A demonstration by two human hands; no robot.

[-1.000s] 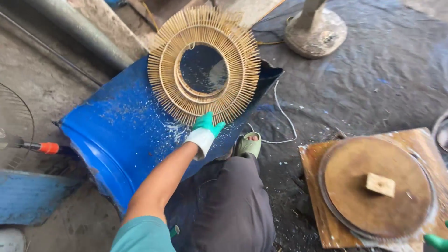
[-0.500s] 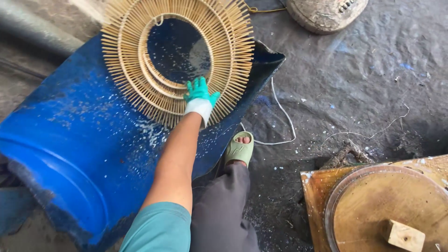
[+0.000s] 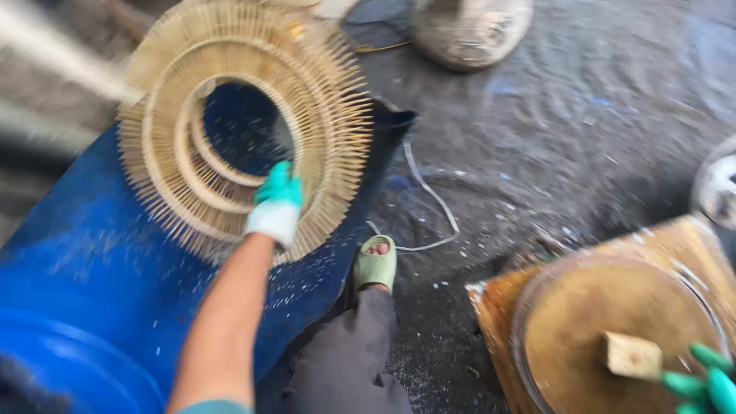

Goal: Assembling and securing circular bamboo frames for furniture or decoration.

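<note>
Presently, the left hand [image 3: 277,205], in a green and white glove, reaches forward onto the round bamboo frame [image 3: 245,123], a sunburst of thin sticks set around concentric rings with an open centre. The frame lies flat against the curved side of a blue drum [image 3: 92,291] that rests on its side on the dark floor [image 3: 567,138]. The fingers of this hand are curled together over the inner ring at its lower right, closed on the ring itself (the view is blurred, so the exact pinch cannot be made out). The frame spreads up and to the left of the fingers; being round, it has no long axis, and its open centre sits just above the hand.

The right hand [image 3: 709,383], gloved in green, shows only at the lower right corner, well apart from the frame; its fingers are part spread, touching or just beside a small wooden block [image 3: 632,355] on a round wooden disc [image 3: 613,322]. The left hand is plainly the nearer. A foot in a green sandal [image 3: 375,264] stands between drum and disc, beside a white cord [image 3: 429,199].
</note>
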